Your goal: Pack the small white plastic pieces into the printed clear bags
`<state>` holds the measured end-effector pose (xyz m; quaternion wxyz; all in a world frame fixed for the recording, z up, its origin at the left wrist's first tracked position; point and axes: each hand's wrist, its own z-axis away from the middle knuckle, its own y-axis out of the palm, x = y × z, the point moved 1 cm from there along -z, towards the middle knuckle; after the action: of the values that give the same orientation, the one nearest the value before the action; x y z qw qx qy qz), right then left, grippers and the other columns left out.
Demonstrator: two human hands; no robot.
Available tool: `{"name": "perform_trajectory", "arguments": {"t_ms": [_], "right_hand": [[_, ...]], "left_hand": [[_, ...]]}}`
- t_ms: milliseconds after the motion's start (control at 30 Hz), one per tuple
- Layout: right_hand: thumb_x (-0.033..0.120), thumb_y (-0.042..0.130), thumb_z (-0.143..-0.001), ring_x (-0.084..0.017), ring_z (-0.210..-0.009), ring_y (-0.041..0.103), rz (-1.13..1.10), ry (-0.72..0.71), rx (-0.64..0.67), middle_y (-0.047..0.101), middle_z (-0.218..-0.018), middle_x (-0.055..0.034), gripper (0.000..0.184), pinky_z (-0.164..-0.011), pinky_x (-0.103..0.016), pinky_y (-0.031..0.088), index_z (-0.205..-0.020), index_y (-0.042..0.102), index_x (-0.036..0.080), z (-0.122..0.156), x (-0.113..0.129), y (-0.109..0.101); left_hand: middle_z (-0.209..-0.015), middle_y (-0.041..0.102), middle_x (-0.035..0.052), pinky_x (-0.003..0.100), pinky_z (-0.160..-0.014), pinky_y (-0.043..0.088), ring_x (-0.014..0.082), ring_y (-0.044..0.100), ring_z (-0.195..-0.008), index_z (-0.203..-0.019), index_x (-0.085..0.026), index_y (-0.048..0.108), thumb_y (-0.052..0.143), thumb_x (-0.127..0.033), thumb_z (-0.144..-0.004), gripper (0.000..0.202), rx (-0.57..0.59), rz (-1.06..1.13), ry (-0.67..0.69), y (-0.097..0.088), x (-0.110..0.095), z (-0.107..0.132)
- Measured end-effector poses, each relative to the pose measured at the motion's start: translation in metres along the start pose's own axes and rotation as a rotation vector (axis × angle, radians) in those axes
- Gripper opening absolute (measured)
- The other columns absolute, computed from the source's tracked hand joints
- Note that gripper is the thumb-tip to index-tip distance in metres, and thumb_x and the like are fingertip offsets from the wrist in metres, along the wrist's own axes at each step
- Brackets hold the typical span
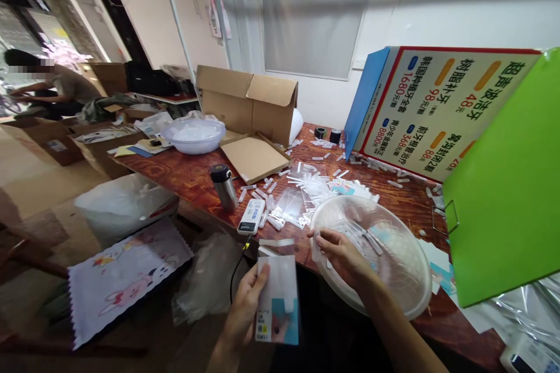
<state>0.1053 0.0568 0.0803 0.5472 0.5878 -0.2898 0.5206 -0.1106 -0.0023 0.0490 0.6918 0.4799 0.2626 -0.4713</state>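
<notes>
My left hand is closed on a flat white-and-blue printed packet, with the thumb across its front. A pale strip shows at the packet's upper end. Over the left rim of a round translucent plastic basin is my right hand, its thumb and fingers pinched together. Something small and translucent seems to be at those fingertips, but I cannot make it out. Inside the basin lie slim clear and whitish pieces. Clear plastic sleeves and many small white pieces are spread beyond it.
A steel flask and white power bank with a cable stand near the table edge. Behind are a cardboard box and a second basin. A green board rises at right. Another person sits far left.
</notes>
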Motion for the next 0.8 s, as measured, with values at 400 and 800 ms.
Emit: {"name": "perform_trajectory", "arguments": {"t_ms": [400,800], "right_hand": [[0.047,0.086,-0.066,-0.019,-0.076,0.065,0.140,-0.039,-0.113,0.066,-0.082,-0.0012,0.046,-0.072,-0.033,0.054,-0.091,0.057,0.021,-0.004,-0.003,0.010],[0.047,0.087,-0.066,-0.012,-0.064,0.055,0.403,0.132,0.370,0.065,-0.071,-0.0002,0.038,-0.061,-0.024,0.041,-0.075,0.070,0.015,-0.021,-0.009,0.028]], "left_hand": [[-0.075,0.068,0.0038,0.019,-0.054,0.044,0.0118,0.057,-0.059,-0.098,-0.013,0.070,0.078,-0.062,-0.073,0.056,0.249,-0.204,-0.154,0.002,-0.001,0.008],[-0.077,0.063,0.0026,0.017,-0.054,0.040,0.0106,0.051,-0.062,-0.094,-0.013,0.070,0.073,-0.065,-0.077,0.054,0.286,-0.221,-0.133,-0.026,0.000,0.017]]}}
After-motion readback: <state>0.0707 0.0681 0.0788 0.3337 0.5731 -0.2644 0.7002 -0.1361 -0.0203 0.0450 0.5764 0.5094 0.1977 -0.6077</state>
